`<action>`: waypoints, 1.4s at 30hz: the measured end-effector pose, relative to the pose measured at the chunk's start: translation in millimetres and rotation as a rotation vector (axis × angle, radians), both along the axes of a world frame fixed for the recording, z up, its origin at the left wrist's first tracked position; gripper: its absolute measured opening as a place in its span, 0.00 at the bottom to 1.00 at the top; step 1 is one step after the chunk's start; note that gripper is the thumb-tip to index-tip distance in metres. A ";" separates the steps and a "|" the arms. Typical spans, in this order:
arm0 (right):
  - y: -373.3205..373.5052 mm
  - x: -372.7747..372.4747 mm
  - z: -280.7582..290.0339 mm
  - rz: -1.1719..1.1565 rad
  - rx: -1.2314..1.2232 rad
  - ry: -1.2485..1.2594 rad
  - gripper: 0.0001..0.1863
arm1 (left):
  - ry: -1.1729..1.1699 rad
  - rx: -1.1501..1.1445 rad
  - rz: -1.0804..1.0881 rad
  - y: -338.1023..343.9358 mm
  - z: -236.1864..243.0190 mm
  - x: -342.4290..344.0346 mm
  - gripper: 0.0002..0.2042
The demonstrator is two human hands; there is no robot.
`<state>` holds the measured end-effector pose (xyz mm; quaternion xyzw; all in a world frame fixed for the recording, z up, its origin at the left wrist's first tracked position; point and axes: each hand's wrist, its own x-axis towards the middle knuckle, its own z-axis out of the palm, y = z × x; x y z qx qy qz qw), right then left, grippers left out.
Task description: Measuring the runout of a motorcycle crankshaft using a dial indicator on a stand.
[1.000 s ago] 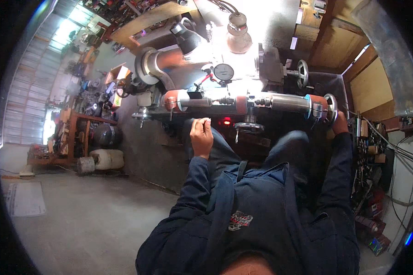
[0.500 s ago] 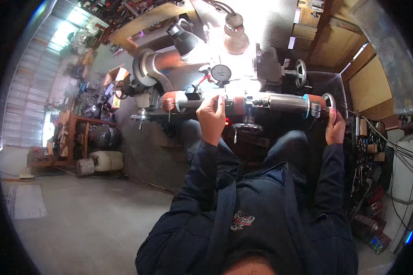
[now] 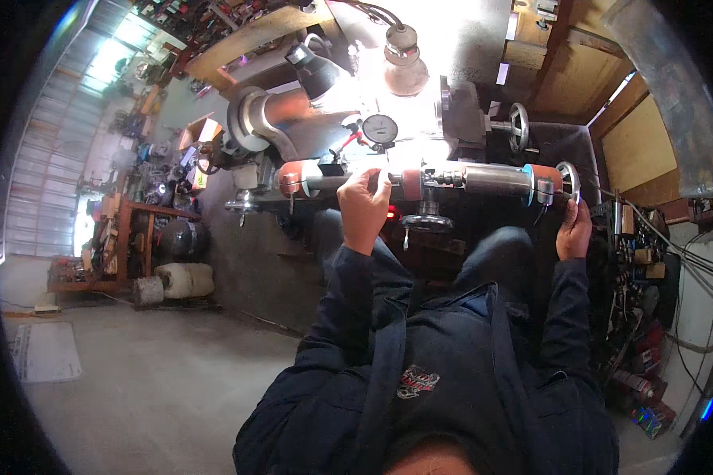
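A long machine bench carries a metal shaft (image 3: 495, 178) between red-brown end blocks, with a dial gauge (image 3: 379, 129) on a red-handled holder above it. My left hand (image 3: 362, 210) is raised at the shaft just below the gauge, thumb and fingers pinched together. What lies between those fingertips is too small to make out. At the right end, my right hand (image 3: 572, 228) has its fingers on the lower rim of a silver handwheel (image 3: 572, 184). A second handwheel (image 3: 428, 222) with a crank handle sits low in front, between my hands, and neither hand touches it.
A bright work lamp (image 3: 405, 62) and a black lamp head (image 3: 315, 70) stand behind the gauge. Another handwheel (image 3: 519, 127) is at the back right. A cluttered wooden stand (image 3: 135, 237) is to the left, and loose tools (image 3: 630, 309) crowd the right side.
My right hand has slid down the handwheel rim, from its right side to its lower edge, and slightly left. My left hand has barely shifted.
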<state>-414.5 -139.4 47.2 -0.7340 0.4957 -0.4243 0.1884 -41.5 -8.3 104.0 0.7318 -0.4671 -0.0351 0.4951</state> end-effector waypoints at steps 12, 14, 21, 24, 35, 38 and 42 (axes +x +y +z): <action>0.2 -2.0 1.1 -0.014 0.062 0.024 0.21 | -0.253 0.214 0.058 -6.3 16.7 -19.5 0.07; -0.2 -1.9 0.5 -0.008 0.062 0.014 0.21 | -0.251 0.239 0.056 -4.9 18.1 -16.0 0.07; -1.4 -4.4 -1.7 0.001 0.035 0.027 0.21 | -0.324 0.245 -0.152 -3.1 20.5 4.4 0.07; -1.8 -4.3 -3.3 -0.002 0.059 -0.006 0.21 | -0.336 0.249 -0.134 -3.9 18.2 1.4 0.07; -1.7 -4.2 -0.2 -0.012 0.052 0.061 0.21 | -0.315 0.277 -0.270 -2.8 26.8 17.7 0.06; -1.0 -3.1 0.1 -0.003 0.026 0.007 0.21 | -0.295 0.280 -0.288 -3.2 27.1 17.9 0.06; -1.0 -3.6 0.5 0.009 0.039 -0.003 0.21 | -0.289 0.300 -0.283 -2.4 26.1 17.9 0.05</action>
